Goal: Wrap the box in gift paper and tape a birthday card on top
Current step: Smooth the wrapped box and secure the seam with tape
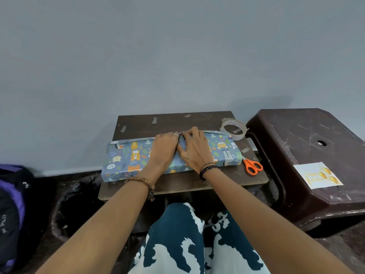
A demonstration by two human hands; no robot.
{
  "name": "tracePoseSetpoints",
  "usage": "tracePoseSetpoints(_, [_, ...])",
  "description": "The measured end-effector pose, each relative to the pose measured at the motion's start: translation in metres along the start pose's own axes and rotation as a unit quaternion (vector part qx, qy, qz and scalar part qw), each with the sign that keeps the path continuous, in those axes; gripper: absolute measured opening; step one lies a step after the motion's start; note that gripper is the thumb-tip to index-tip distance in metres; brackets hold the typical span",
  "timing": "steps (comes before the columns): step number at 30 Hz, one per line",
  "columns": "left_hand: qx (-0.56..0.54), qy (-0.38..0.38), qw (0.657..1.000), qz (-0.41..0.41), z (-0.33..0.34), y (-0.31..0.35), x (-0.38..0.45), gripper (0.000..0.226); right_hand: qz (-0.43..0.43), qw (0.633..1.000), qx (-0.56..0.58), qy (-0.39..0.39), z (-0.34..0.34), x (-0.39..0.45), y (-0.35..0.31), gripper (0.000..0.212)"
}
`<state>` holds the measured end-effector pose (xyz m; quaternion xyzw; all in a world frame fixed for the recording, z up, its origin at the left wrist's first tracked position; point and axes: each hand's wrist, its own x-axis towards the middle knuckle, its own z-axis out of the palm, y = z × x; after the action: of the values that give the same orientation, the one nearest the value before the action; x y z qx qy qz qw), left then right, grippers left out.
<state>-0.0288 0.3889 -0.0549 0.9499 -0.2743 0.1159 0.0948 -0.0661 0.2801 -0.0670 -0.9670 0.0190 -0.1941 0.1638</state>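
A long flat box [126, 157] covered in blue gift paper with cartoon animals lies across a small dark wooden board [197, 119]. My left hand [163, 149] and my right hand [194, 149] rest side by side on the middle of the box, fingers pressing the paper along its far top edge. A small strip of clear tape seems to sit under the fingertips there. The birthday card [318, 176], white with gold balloons and lettering, lies on a brown plastic stool to the right.
A roll of clear tape [234, 129] sits at the board's back right corner. Orange-handled scissors [252, 167] lie by the box's right end. Short tape strips [154, 120] stick to the board's far edge. The stool [308, 135] stands right; a dark bag [11, 204] left.
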Motion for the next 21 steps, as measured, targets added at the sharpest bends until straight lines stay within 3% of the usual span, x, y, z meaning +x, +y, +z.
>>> tracePoseSetpoints(3, [-0.025,-0.007,0.999,-0.019,0.003,0.002,-0.005,0.038,0.017,0.998,0.009,0.053,0.001,-0.002,-0.002,0.048])
tracePoseSetpoints(6, [-0.021,-0.023,0.999,-0.022,0.002,0.002,-0.015,0.044,0.035,0.995,-0.055,0.079,0.001,-0.004,-0.005,0.048])
tracePoseSetpoints(9, [-0.014,-0.016,1.0,-0.017,0.005,0.0,-0.028,0.045,0.021,0.993,-0.094,0.069,0.003,-0.004,-0.002,0.05])
tracePoseSetpoints(13, [-0.038,0.001,0.999,-0.024,0.007,0.002,-0.035,0.045,-0.021,0.997,-0.066,0.019,0.005,-0.004,0.0,0.053])
tracePoseSetpoints(21, [-0.083,0.02,0.996,-0.03,0.006,0.002,-0.033,0.041,-0.025,0.994,-0.072,0.074,0.004,-0.002,-0.002,0.043])
